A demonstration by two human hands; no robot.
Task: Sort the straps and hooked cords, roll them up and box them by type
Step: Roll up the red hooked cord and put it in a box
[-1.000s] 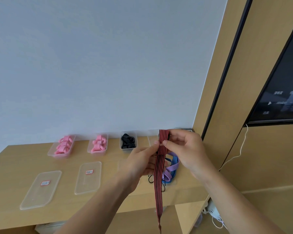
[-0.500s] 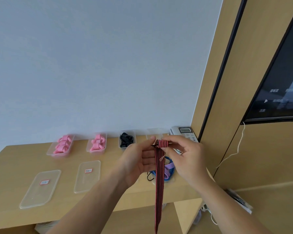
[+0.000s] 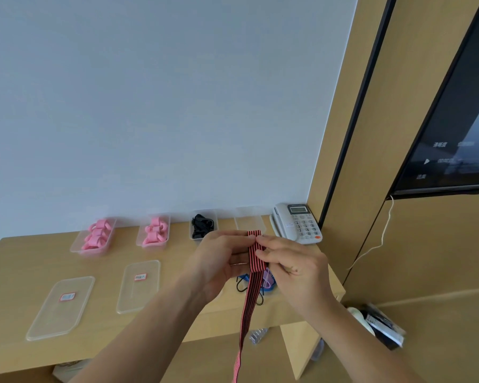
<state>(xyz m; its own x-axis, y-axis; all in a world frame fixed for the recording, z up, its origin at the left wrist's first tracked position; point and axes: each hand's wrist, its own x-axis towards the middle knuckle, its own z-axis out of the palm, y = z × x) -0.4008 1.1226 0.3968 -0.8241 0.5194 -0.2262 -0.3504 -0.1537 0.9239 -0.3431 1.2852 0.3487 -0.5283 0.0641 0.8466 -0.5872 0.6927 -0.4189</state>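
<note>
**Head view: sorting partly complete, red-and-black strap at the start of rolling**

Status, left to right along the wooden shelf (image 3: pixel 25 261):

1. First clear box (image 3: pixel 93 239), at the back left, holds several rolled pink straps (image 3: pixel 97 233). Judged done, lid off.
2. Second clear box (image 3: pixel 153 234) holds more pink rolls (image 3: pixel 155 230). Judged done, lid off.
3. Two labelled lids (image 3: pixel 60 306) and (image 3: pixel 138 284) lie flat in front of these boxes, well apart from them. Closing is still outstanding.
4. Third box (image 3: pixel 203 224) holds black items (image 3: pixel 201 223); whether straps or cords cannot be told.
5. Fourth box (image 3: pixel 249 220), beside the telephone (image 3: pixel 296 222), appears empty. This is probably the destination for a type not yet boxed.

Work in hand:

- Left hand (image 3: pixel 219 261) pinches the top end of the red-and-black striped strap (image 3: pixel 256 250) between thumb and fingers, above the shelf front.
- Right hand (image 3: pixel 291 266) pinches the same end from the other side, fingertips touching the strap. The end is folded over; most of the strap hangs loose below the shelf edge, so rolling has barely begun.

Remaining: a small pile of blue and purple straps with black hooked cords (image 3: pixel 260 283) lies unsorted on the shelf beneath the hands.
</note>
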